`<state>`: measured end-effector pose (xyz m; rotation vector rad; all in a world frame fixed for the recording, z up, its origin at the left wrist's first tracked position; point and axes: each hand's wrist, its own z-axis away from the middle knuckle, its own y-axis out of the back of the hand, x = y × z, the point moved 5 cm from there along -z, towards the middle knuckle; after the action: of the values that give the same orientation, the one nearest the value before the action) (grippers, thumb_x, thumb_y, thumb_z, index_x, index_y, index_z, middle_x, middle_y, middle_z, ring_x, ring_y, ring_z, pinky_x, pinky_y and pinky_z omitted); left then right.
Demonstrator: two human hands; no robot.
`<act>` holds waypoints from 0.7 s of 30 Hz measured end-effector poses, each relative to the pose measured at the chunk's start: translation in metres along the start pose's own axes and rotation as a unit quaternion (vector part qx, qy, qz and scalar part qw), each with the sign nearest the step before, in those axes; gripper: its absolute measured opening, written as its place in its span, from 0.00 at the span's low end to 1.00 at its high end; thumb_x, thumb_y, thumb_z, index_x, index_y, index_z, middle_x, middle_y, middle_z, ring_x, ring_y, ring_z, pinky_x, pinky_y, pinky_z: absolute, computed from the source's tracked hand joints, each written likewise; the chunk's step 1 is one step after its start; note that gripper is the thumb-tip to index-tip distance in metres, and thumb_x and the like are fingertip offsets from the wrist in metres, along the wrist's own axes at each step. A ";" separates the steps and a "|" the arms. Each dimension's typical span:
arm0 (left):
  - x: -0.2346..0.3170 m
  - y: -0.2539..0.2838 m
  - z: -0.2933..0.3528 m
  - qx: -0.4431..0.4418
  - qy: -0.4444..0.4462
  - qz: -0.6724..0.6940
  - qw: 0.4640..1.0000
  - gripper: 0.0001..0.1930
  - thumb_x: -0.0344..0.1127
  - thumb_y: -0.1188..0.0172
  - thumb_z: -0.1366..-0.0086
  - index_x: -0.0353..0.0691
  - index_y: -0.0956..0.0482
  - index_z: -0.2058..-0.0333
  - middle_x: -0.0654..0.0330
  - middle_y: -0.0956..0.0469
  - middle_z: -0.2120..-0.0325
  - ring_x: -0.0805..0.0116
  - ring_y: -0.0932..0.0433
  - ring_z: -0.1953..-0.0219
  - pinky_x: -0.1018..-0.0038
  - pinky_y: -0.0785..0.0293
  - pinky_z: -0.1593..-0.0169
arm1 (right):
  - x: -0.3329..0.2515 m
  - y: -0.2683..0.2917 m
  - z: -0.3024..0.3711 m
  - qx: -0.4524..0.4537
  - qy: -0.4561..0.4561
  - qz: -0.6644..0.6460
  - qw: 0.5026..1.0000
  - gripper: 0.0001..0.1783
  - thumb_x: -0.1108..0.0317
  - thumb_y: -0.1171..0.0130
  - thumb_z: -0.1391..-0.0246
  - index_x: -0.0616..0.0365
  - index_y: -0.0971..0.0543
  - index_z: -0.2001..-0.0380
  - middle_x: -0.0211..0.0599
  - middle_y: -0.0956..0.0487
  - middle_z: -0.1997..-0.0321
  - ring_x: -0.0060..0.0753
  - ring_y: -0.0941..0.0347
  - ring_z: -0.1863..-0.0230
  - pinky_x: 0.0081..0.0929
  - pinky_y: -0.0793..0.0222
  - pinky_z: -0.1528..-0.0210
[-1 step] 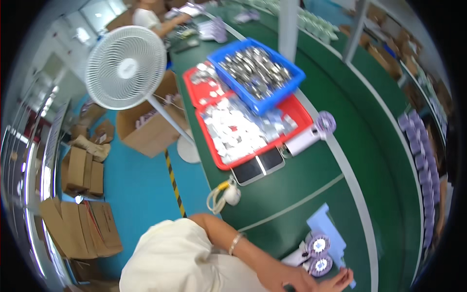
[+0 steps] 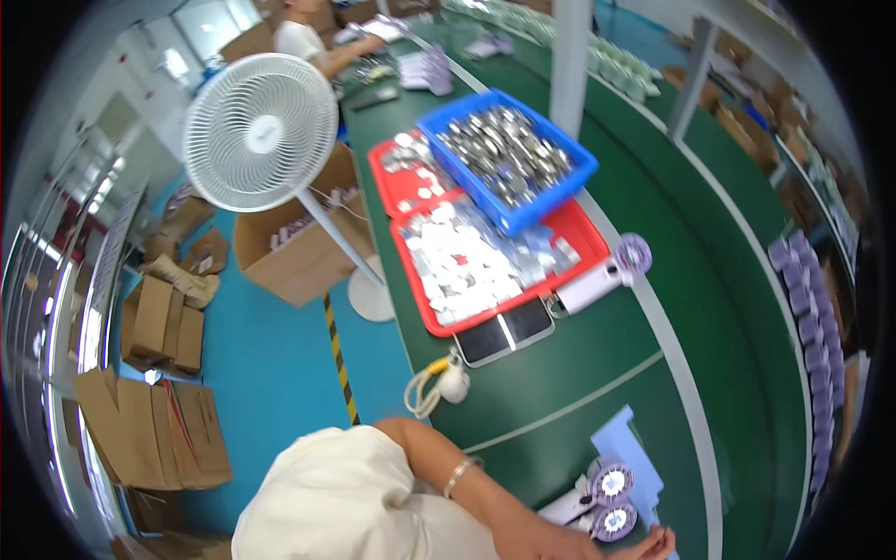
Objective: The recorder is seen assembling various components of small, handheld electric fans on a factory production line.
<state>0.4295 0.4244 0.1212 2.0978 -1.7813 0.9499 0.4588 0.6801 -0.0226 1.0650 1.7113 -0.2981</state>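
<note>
My left arm reaches across from the lower left with a bracelet on its wrist. At the lower edge, my left hand (image 2: 644, 546) is partly cut off, its visible fingers curled together beside a light blue sheet (image 2: 627, 450). What they pinch, if anything, is not clear. Just above the hand lie two lilac handheld fans, an upper fan (image 2: 613, 482) and a lower fan (image 2: 616, 523), their round heads close together with white discs in the middle. A pale handle points left from them. My right hand is outside the picture.
On the green table, a blue bin (image 2: 574, 179) of shiny metal parts rests over red trays (image 2: 434, 322) of small white pieces. Nearby are a phone (image 2: 481, 343), another handheld fan (image 2: 634, 254) and a corded white object (image 2: 455, 385). A standing fan (image 2: 263, 133), cartons (image 2: 299, 266) and a co-worker (image 2: 299, 39) are beyond.
The whole view has shifted slightly, so the trays and standing fan sit a little farther right and lower. My left hand shows lower, more cut off by the edge.
</note>
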 end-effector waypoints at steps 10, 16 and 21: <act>-0.018 -0.095 -0.008 -0.259 -0.013 0.289 0.922 0.24 0.43 0.51 0.24 0.18 0.27 0.52 0.34 0.24 0.54 0.41 0.25 0.53 0.54 0.30 0.47 | -0.022 -0.005 0.000 0.013 0.032 -0.026 0.999 0.11 0.67 0.41 0.35 0.67 0.23 0.61 0.45 0.24 0.65 0.38 0.29 0.65 0.33 0.30 0.59; -0.026 -0.097 -0.007 -0.242 0.066 0.224 0.942 0.23 0.44 0.46 0.27 0.23 0.26 0.51 0.39 0.24 0.52 0.45 0.25 0.51 0.55 0.28 0.48 | -0.034 -0.006 0.003 0.015 0.032 -0.054 0.998 0.07 0.73 0.42 0.37 0.68 0.24 0.61 0.43 0.26 0.66 0.35 0.31 0.65 0.32 0.31 0.58; -0.029 -0.099 -0.007 -0.236 0.122 0.181 0.947 0.22 0.44 0.42 0.29 0.27 0.25 0.50 0.43 0.24 0.51 0.48 0.25 0.50 0.55 0.27 0.48 | -0.042 -0.003 0.006 0.031 0.016 -0.068 0.997 0.03 0.76 0.42 0.38 0.65 0.24 0.66 0.38 0.27 0.69 0.32 0.32 0.66 0.30 0.32 0.60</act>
<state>0.5192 0.4748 0.1321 1.3337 -2.0451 0.7230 0.4626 0.6528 0.0098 1.0042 1.8168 -0.4265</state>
